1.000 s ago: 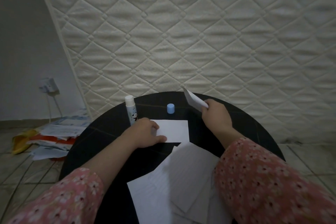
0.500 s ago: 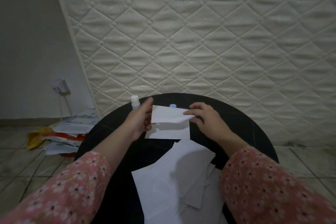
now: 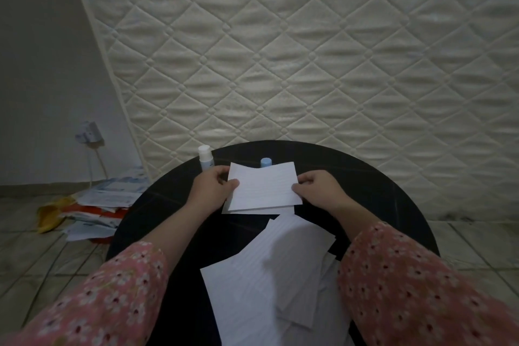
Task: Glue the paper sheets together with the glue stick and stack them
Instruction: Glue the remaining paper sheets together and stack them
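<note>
A small lined white paper sheet (image 3: 264,188) lies slightly askew over another sheet (image 3: 264,210) on the round black table (image 3: 379,194). My left hand (image 3: 213,188) pinches the top sheet's left edge and my right hand (image 3: 317,191) pinches its right edge. The uncapped glue stick (image 3: 205,159) stands upright behind my left hand. Its blue cap (image 3: 265,162) peeks out behind the sheet's far edge. A loose pile of more lined sheets (image 3: 269,275) lies near me, between my forearms.
A quilted white mattress (image 3: 309,50) leans upright just behind the table. On the tiled floor at the left lie scattered papers and a yellow and red heap (image 3: 92,211). A wall socket with a plug and cord (image 3: 88,132) is on the left wall.
My right hand brought the held sheet from the far right down over the sheet on the table. My left hand shifted to take its left edge. The view turned left.
</note>
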Motion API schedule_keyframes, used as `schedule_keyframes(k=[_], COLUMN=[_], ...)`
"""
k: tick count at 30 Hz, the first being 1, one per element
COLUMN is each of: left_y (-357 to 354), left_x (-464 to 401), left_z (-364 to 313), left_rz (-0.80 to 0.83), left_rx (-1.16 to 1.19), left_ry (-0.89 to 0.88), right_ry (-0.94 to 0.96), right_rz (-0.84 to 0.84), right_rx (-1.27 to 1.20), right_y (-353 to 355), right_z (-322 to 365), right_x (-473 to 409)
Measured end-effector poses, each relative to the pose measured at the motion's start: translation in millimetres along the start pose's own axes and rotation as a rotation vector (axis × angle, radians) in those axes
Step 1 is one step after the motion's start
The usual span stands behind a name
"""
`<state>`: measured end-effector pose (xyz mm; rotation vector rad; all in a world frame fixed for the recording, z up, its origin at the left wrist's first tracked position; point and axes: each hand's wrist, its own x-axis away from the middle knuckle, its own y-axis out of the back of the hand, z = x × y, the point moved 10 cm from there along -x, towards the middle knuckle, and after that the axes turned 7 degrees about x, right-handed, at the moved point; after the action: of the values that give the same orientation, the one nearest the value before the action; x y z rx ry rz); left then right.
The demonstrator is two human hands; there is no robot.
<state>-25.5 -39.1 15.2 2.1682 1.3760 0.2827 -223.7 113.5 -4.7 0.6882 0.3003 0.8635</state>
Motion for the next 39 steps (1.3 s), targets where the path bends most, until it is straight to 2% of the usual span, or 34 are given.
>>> schedule_keyframes(k=[8, 17, 21, 26, 30, 32, 35, 39], left_y=[4, -4, -7, -13, -16, -32, -70, -98], left_x=[3, -6, -6, -3, 2, 7, 18, 18], left_z=[-7, 4, 7, 4, -24, -41, -51, -27], left_rz=[-0.035, -0.001, 0.019, 0.039, -0.028, 0.028, 0.2, 0.409], left_rx=[-0.053, -0.116, -0.147, -0.291, -0.338, -0.377, -0.486, -0.607], left_ry=[-0.107, -0.072, -0.063, -0.081, -0.221, -0.335, -0.477, -0.389], right_ry=[-0.062, -0.139, -0.135, -0.038, 0.142, 0.276, 0.38, 0.281], right_rz=[-0.037, 0.005, 0.005, -0.042, -0.167, -0.091, 0.135, 0.34], right_rx=[0.124, 0.229, 0.357, 0.552, 0.607, 0.672, 0.761, 0.815], right_y=[-4, -11, -10, -9, -4, -21, -61, -84], right_z=[-5, -12, -8, 8, 34, 49, 52, 31], right_x=[-7, -11, -8, -2, 0, 0, 5, 4])
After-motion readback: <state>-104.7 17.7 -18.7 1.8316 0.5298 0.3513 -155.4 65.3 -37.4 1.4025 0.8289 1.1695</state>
